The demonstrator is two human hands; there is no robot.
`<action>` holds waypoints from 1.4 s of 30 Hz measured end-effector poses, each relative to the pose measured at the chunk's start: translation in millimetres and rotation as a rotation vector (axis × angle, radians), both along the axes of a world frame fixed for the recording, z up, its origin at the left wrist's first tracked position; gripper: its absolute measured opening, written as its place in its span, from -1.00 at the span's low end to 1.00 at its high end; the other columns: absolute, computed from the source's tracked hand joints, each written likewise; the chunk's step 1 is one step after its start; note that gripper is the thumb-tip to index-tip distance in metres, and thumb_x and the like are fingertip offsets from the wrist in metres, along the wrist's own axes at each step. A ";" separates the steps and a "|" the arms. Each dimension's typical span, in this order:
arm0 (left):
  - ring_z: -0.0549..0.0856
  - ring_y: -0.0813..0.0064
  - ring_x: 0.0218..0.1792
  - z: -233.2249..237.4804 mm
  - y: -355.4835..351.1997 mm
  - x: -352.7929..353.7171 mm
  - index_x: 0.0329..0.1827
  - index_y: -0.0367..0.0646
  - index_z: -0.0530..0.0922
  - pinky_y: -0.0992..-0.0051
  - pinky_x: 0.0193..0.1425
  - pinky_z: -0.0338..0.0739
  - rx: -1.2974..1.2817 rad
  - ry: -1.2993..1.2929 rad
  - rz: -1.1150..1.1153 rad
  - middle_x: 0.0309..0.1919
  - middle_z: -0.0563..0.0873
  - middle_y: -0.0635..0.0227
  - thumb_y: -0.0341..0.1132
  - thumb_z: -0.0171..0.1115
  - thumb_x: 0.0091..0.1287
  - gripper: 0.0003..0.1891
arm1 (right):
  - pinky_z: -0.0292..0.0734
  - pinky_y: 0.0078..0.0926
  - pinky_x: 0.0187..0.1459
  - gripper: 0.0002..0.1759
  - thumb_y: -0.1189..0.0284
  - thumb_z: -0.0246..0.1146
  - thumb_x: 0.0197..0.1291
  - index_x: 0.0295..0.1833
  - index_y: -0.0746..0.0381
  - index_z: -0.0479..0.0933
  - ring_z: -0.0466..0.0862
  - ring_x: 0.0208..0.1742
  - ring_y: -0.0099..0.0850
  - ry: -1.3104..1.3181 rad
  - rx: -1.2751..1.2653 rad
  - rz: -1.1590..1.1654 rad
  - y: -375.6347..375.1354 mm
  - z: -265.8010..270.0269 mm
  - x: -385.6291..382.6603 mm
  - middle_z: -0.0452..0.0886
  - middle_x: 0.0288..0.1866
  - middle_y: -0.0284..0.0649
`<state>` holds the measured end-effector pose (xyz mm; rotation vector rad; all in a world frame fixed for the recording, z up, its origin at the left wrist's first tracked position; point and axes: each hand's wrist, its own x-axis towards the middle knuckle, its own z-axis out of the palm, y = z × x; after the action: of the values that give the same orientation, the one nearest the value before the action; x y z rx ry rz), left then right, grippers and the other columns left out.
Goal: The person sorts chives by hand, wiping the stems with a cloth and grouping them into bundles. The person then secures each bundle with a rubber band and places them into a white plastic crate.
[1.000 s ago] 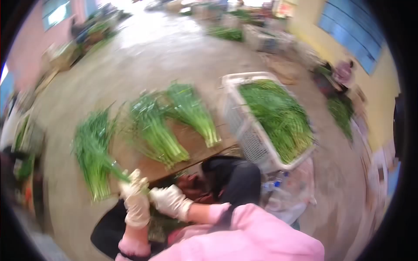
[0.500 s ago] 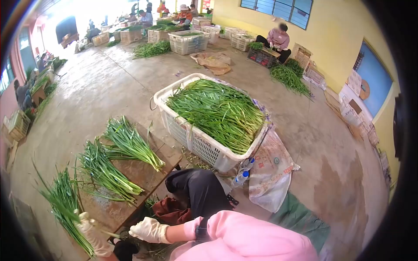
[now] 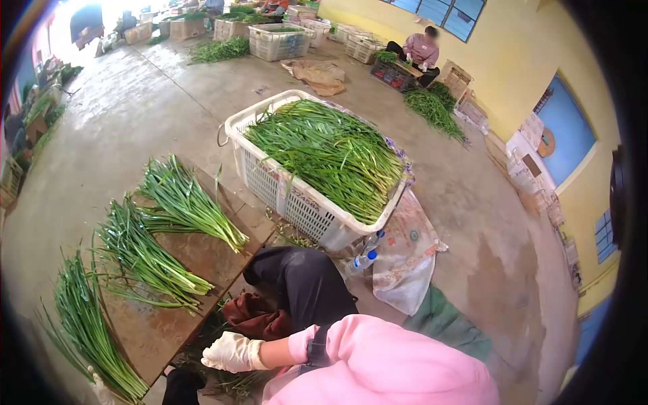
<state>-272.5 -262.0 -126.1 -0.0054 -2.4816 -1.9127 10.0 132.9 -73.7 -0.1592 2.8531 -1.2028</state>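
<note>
My right hand (image 3: 231, 352), in a white glove, is closed with fingers curled near the board's front edge; whatever it holds, if anything, is hidden. At the bottom left, my left hand (image 3: 101, 388), gloved too, is mostly hidden beside the stem ends of a green stalk bundle (image 3: 84, 317). That bundle lies along the left edge of a brown board (image 3: 162, 334). Two more bundles rest on the board, one in the middle (image 3: 152, 260) and one at the back (image 3: 192, 206).
A white crate (image 3: 297, 212) heaped with green stalks stands beyond my knees. Bottles (image 3: 364, 262) and a printed sack (image 3: 405, 270) lie right of it. Against the yellow wall a person (image 3: 421, 50) sits by a dark crate (image 3: 393, 75). Cut stems litter the floor.
The view has shifted, so the scene sits higher and further left. My left hand has moved down and left, and the pale stalk between my hands no longer shows.
</note>
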 end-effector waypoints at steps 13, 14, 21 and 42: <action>0.49 0.41 0.20 -49.2 3.8 -17.5 0.65 0.04 -0.04 0.39 0.20 0.48 0.110 0.022 -0.103 0.39 0.36 0.31 -0.05 0.12 0.55 -0.26 | 0.57 -0.18 -0.43 -0.71 0.24 0.16 0.37 -0.32 0.20 0.57 0.70 -0.49 -0.07 -0.032 -0.067 0.000 -9.4 -43.5 -16.8 0.62 -0.55 -0.06; 0.49 0.40 0.22 -48.9 5.7 -19.3 0.66 0.04 -0.05 0.38 0.22 0.48 0.105 0.028 -0.106 0.41 0.35 0.30 -0.05 0.12 0.55 -0.25 | 0.57 -0.17 -0.43 -0.71 0.24 0.16 0.37 -0.32 0.20 0.57 0.69 -0.49 -0.06 -0.003 -0.060 -0.002 -9.5 -45.4 -16.1 0.62 -0.55 -0.06; 0.42 0.36 0.39 -28.0 14.6 -19.0 0.69 -0.02 -0.15 0.38 0.38 0.43 -0.064 -0.013 -0.127 0.56 0.24 0.27 0.03 0.17 0.51 -0.13 | 0.57 -0.09 -0.41 -0.71 0.23 0.19 0.34 -0.32 0.21 0.59 0.70 -0.44 0.02 -0.037 -0.084 -0.015 -4.0 -44.5 -11.5 0.64 -0.51 -0.02; 0.48 0.29 0.33 138.6 177.6 129.4 0.50 -0.34 0.27 0.31 0.43 0.37 0.030 0.305 -0.340 0.35 0.48 0.11 -0.15 0.17 0.52 -0.39 | 0.68 -0.09 -0.17 -0.72 0.29 0.24 -0.01 -0.20 0.17 0.68 0.76 -0.25 -0.05 0.130 0.207 0.035 54.3 27.8 43.0 0.73 -0.34 -0.03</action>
<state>-143.1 -84.4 12.5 -0.7050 -2.3597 -1.8815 53.0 187.2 -45.9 -0.2880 3.0489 -0.9152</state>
